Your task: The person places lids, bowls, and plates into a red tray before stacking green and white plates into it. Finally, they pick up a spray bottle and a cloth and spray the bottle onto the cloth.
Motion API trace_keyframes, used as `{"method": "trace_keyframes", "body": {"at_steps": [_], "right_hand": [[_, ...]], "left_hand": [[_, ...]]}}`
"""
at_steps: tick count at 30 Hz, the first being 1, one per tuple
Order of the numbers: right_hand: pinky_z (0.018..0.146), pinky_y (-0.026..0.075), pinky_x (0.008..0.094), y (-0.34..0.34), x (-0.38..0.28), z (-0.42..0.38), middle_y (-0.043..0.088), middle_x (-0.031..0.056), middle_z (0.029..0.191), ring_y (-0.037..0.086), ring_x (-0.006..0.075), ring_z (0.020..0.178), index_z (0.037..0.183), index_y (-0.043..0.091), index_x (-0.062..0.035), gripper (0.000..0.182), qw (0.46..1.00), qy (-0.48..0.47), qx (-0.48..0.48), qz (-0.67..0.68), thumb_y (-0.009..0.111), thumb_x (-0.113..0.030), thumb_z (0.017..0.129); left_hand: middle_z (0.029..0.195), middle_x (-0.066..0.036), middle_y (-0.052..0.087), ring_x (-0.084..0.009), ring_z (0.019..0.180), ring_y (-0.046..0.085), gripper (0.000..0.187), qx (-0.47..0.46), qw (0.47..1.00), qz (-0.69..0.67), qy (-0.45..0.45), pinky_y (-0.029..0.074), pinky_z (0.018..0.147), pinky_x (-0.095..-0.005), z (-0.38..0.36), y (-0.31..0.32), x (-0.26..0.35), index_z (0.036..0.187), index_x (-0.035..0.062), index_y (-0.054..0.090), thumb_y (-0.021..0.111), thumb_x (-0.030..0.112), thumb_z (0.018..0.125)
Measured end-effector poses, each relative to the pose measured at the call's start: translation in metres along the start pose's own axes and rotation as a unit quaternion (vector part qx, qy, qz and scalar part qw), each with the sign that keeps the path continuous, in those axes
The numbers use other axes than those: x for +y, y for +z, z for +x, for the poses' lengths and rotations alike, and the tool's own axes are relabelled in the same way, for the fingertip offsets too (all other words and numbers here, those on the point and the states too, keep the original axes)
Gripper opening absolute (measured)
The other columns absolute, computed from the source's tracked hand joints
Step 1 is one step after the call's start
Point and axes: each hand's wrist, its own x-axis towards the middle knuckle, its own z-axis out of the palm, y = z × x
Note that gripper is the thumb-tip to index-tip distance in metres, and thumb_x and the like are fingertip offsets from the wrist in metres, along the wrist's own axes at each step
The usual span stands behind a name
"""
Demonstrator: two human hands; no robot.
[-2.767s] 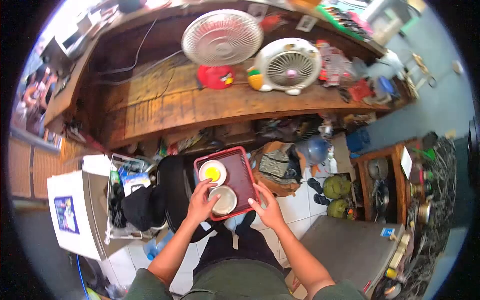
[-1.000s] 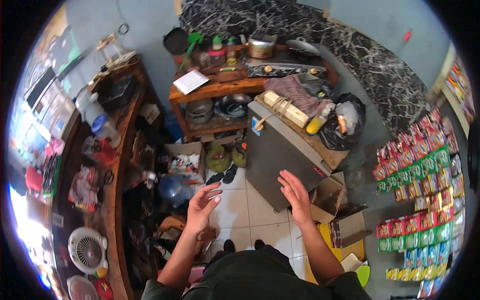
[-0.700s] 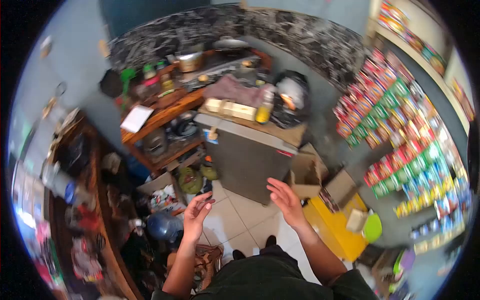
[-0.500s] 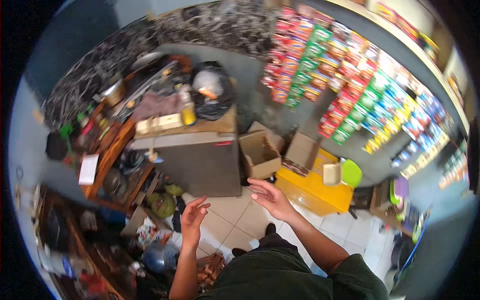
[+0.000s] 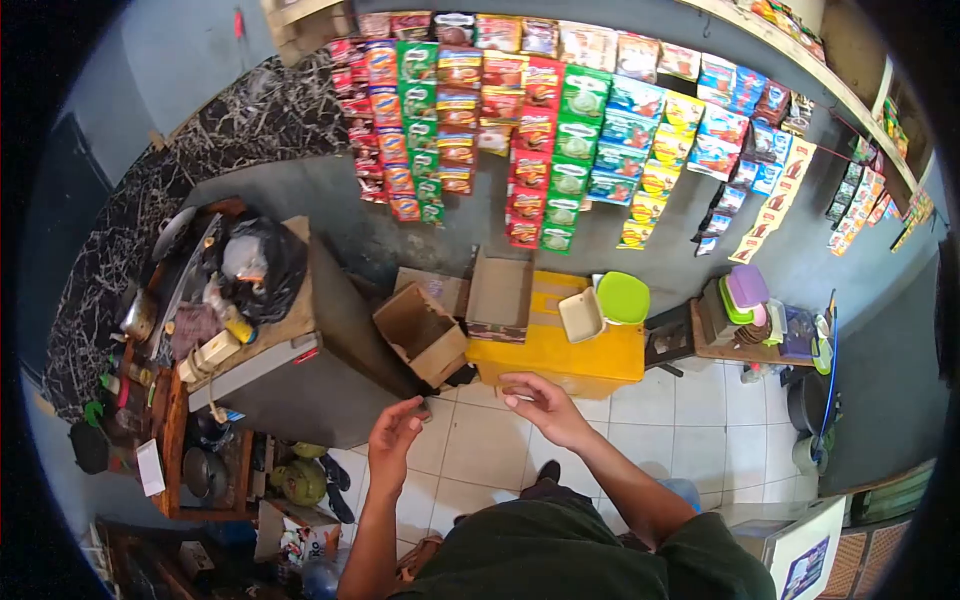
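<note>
My left hand is raised in front of me with its fingers apart and nothing in it, over the white tiled floor. To its right, my right hand is also empty, its thumb and fingers spread and slightly curved. The two hands are apart from each other. Beyond my right hand stands a yellow box, bearing a cream tray, a green lid and an open cardboard box. Another open cardboard box sits left of it.
Strips of colourful sachets hang along the wall. A small fridge with a black plastic bag on top stands at the left, near a wooden shelf. At the right, a low table holds plastic containers.
The view has swung to the right, so the fridge and yellow box appear further left and a white cabinet shows at lower right. Both hands keep nearly the same pose.
</note>
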Motion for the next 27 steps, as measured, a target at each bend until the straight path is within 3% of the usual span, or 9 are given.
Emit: {"method": "trace_keyframes", "body": {"at_steps": [2, 6, 11, 22, 27], "right_hand": [[0.096, 0.044, 0.031, -0.031, 0.003, -0.004, 0.058, 0.0065, 0.121, 0.056, 0.0153, 0.111, 0.127, 0.053, -0.0055, 0.037, 1.0, 0.002, 0.013, 0.009, 0.062, -0.018, 0.093], [0.092, 0.046, 0.0297, -0.094, 0.016, -0.01, 0.06, 0.0067, 0.116, 0.057, 0.0148, 0.106, 0.126, 0.054, -0.0061, 0.037, 0.998, 0.008, 0.054, 0.018, 0.063, -0.019, 0.093], [0.091, 0.046, 0.029, -0.151, 0.03, -0.019, 0.061, 0.0052, 0.114, 0.059, 0.0146, 0.102, 0.124, 0.056, -0.0046, 0.034, 0.994, 0.022, 0.108, 0.022, 0.062, -0.018, 0.093], [0.089, 0.046, 0.029, -0.205, 0.087, -0.008, 0.061, 0.0065, 0.117, 0.059, 0.0154, 0.101, 0.122, 0.056, -0.0046, 0.033, 0.966, 0.079, 0.228, 0.095, 0.063, -0.015, 0.091], [0.079, 0.047, 0.0277, -0.235, 0.128, 0.016, 0.06, 0.0069, 0.116, 0.057, 0.0141, 0.094, 0.125, 0.053, -0.0059, 0.041, 0.93, 0.167, 0.313, 0.093, 0.065, -0.023, 0.09]], "left_hand": [[0.126, -0.01, 0.058, -0.0202, 0.109, 0.059, 0.032, -0.007, 1.0, -0.011, -0.019, 0.043, 0.095, -0.0333, 0.014, 0.032, -0.005, 0.121, 0.0029, 0.055, 0.063, 0.013, 0.091], [0.125, -0.011, 0.058, -0.0214, 0.109, 0.059, 0.033, -0.063, 0.997, 0.016, -0.029, 0.045, 0.09, -0.0334, 0.043, 0.097, -0.027, 0.12, 0.0046, 0.056, 0.063, 0.019, 0.091], [0.127, -0.01, 0.057, -0.0199, 0.111, 0.058, 0.035, -0.134, 0.988, 0.007, -0.075, 0.043, 0.096, -0.0324, 0.075, 0.156, -0.039, 0.123, 0.0024, 0.053, 0.063, 0.013, 0.091], [0.124, -0.006, 0.059, -0.0141, 0.107, 0.058, 0.031, -0.208, 0.963, -0.009, -0.171, 0.044, 0.093, -0.0292, 0.138, 0.218, -0.107, 0.121, 0.004, 0.055, 0.062, 0.009, 0.091], [0.122, -0.006, 0.059, -0.0155, 0.105, 0.058, 0.031, -0.248, 0.947, -0.018, -0.205, 0.045, 0.093, -0.0297, 0.18, 0.239, -0.151, 0.121, 0.0031, 0.055, 0.062, 0.009, 0.091]]}}
